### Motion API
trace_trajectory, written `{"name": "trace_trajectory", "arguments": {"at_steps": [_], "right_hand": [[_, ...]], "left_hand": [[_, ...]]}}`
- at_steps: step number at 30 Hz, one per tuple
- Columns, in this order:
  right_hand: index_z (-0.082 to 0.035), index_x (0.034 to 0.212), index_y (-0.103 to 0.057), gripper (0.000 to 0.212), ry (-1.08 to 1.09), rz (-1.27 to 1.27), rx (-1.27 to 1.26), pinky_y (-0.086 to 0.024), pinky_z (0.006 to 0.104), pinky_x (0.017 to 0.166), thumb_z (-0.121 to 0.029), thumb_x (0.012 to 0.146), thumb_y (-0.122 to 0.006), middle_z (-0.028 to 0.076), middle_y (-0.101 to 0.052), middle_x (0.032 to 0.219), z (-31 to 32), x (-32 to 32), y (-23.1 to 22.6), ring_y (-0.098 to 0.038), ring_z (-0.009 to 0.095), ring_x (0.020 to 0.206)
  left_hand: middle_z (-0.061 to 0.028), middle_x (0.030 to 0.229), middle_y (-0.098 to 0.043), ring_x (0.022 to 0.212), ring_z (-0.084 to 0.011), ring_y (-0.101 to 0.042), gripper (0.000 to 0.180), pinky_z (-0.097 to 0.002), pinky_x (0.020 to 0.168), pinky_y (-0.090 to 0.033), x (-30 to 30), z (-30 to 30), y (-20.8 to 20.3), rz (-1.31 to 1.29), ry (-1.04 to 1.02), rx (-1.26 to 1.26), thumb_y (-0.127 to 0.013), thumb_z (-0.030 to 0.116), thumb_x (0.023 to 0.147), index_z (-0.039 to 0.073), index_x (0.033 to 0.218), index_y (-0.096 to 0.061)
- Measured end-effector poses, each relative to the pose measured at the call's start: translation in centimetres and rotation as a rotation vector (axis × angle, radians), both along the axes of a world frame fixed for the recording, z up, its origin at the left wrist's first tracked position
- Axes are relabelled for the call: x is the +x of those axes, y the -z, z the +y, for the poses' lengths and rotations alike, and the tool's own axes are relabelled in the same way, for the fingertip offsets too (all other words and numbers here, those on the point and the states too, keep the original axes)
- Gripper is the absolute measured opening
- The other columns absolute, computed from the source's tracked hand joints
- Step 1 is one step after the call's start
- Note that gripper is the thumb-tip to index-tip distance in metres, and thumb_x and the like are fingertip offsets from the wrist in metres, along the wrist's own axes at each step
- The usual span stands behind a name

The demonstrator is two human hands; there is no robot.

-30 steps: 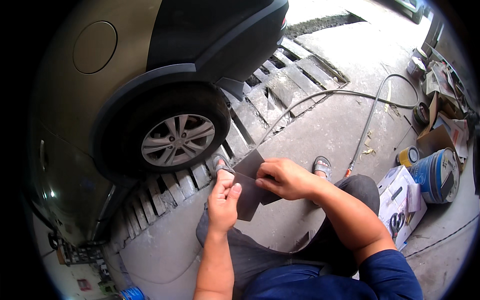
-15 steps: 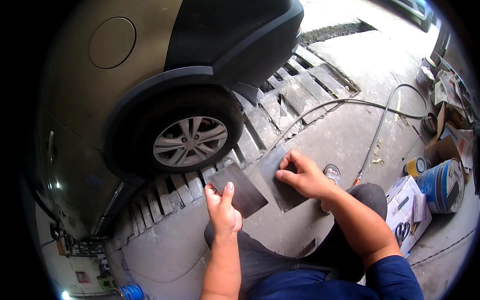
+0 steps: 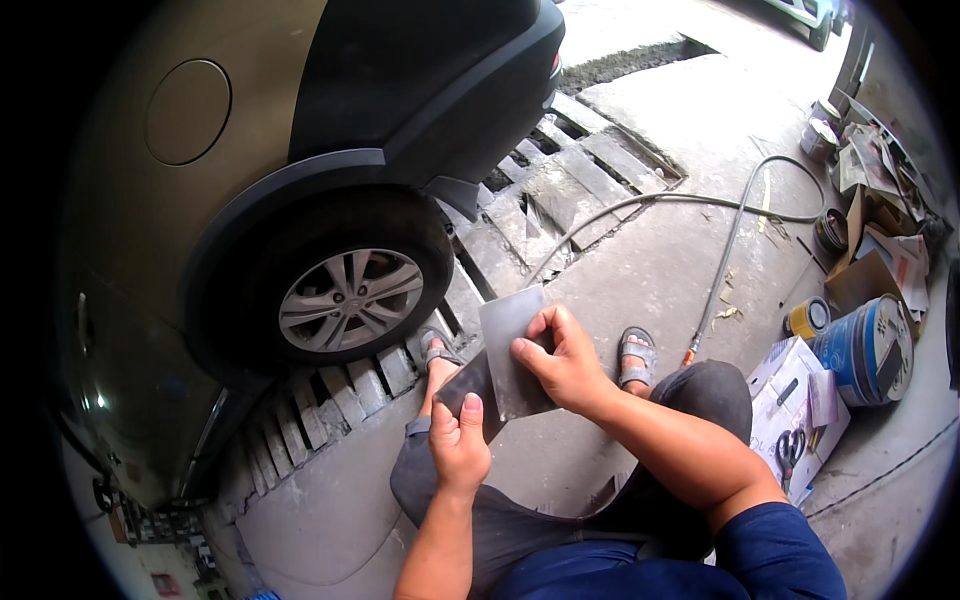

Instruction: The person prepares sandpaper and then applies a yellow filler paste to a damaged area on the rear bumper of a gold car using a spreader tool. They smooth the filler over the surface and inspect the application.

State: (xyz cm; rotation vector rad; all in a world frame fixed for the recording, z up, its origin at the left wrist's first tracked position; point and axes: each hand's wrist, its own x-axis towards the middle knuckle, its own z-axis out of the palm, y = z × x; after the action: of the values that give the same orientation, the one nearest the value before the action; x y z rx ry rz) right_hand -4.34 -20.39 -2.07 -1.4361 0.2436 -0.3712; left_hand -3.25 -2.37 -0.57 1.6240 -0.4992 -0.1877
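My left hand (image 3: pixel 461 447) is closed on a dark grey rectangular sheet that looks like sandpaper (image 3: pixel 468 384), its thumb lying on the near face. My right hand (image 3: pixel 567 366) pinches a second grey sandpaper sheet (image 3: pixel 511 325) between thumb and curled fingers. This second sheet stands more upright and overlaps the far end of the left one; whether the two press together I cannot tell. Both are held over the floor between my knees, in front of a car's rear wheel (image 3: pixel 352 300).
The brown car body (image 3: pixel 250 90) fills the left side. Slatted grating (image 3: pixel 370 378) runs beneath it. A hose (image 3: pixel 735 225) curls across the concrete at right. Scissors (image 3: pixel 790 452) lie on a white box (image 3: pixel 765 415) beside a blue bucket (image 3: pixel 855 350) and a yellow can (image 3: pixel 808 318).
The two sheets, apart before, now overlap. My right hand has moved left and its sheet has turned more upright. The whole view has shifted a little, bringing both sandalled feet into sight.
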Motion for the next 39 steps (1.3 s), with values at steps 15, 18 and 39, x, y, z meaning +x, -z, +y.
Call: {"name": "trace_trajectory", "arguments": {"at_steps": [15, 18, 39], "right_hand": [[-0.003, 0.134, -0.038, 0.059, 0.021, -0.191, -0.012, -0.048, 0.0363, 0.087, -0.010, 0.084, -0.068, 0.018, -0.060, 0.107, -1.2, 0.3, -0.9, -0.062, 0.028, 0.097], [0.000, 0.147, -0.021, 0.077, 0.106, -0.305, -0.404, -0.050, 0.0415, 0.087, -0.008, 0.085, -0.065, 0.027, -0.056, 0.125, -2.1, 0.3, -1.0, -0.062, 0.042, 0.102], [0.000, 0.120, -0.057, 0.043, -0.105, -0.493, -1.001, -0.052, 0.0320, 0.057, -0.004, 0.077, -0.059, 0.005, -0.060, 0.082, 1.1, -1.1, -0.8, -0.061, 0.021, 0.073]], "left_hand": [[-0.0183, 0.148, -0.039, 0.130, -0.0259, -0.046, 0.037, -0.0375, 0.111, -0.033, -0.2, -0.5, -1.0, 0.311, -0.051, -0.300, -0.044, 0.008, 0.100, -0.004, 0.135, -0.042], [-0.0101, 0.155, -0.028, 0.133, -0.0193, -0.039, 0.056, -0.0331, 0.112, -0.028, 0.4, 0.2, -1.0, 0.570, -0.080, -0.463, -0.049, 0.001, 0.095, -0.004, 0.147, -0.027], [-0.0152, 0.125, -0.055, 0.115, -0.0244, -0.055, 0.041, -0.0396, 0.102, -0.042, 2.9, 2.8, -4.6, 0.317, -0.293, -0.435, -0.050, -0.005, 0.091, 0.000, 0.130, -0.041]]}}
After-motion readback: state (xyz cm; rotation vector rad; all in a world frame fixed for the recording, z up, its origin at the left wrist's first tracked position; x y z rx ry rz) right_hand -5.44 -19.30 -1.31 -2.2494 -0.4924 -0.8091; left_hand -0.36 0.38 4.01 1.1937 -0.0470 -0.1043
